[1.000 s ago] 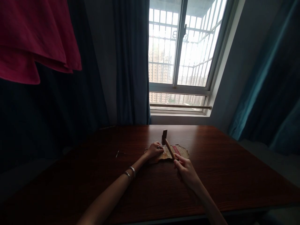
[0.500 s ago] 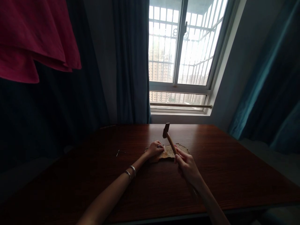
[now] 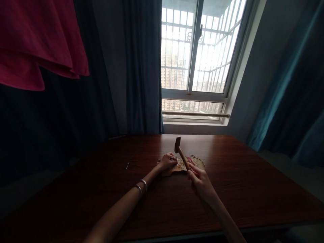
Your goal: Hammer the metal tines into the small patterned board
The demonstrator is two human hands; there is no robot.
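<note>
In my right hand (image 3: pixel 201 179) is a hammer (image 3: pixel 184 158), gripped by its wooden handle, with its head raised above a tan, dotted sheet (image 3: pixel 182 165) that looks like leather. The sheet lies flat and has ragged edges and orange and pink-red marks. Fingers closed, my left hand (image 3: pixel 167 162) rests on the sheet's left part and pinches what looks like a slim upright metal punch (image 3: pixel 176 158). The hammer head is apart from the punch. The punch's lower end is too small to make out.
Two thin metal tools (image 3: pixel 129 164) lie left of my left hand on the dark brown table (image 3: pixel 157 209). A barred window (image 3: pixel 193 54) stands behind the table, between blue curtains (image 3: pixel 144 67). Pink cloth (image 3: pixel 43 44) hangs at the upper left.
The hammer head has dropped slightly and shifted a little left, with my right hand moving slightly. My left hand keeps its place. More of the pink-red marks show.
</note>
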